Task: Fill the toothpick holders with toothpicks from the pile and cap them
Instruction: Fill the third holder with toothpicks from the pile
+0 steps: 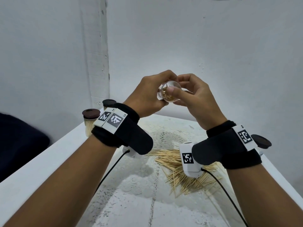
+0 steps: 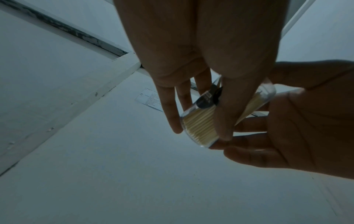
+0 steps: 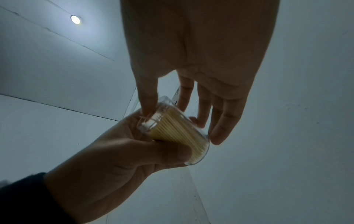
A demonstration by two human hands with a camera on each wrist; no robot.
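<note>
We hold both hands raised above the white surface (image 1: 49, 154). Below our wrists lie a loose pile of wooden toothpicks (image 1: 178, 171), a dark round cap (image 1: 260, 141) and two capped holders (image 1: 90, 122). Our left hand (image 1: 146, 97) grips the clear plastic toothpick holder (image 1: 169, 93), fingers (image 2: 170, 109) curled round it; our right hand (image 1: 195, 95) has its thumb on the open rim.

Left hand (image 2: 201, 60) grips toothpick-filled holder (image 2: 201, 125)
</note>
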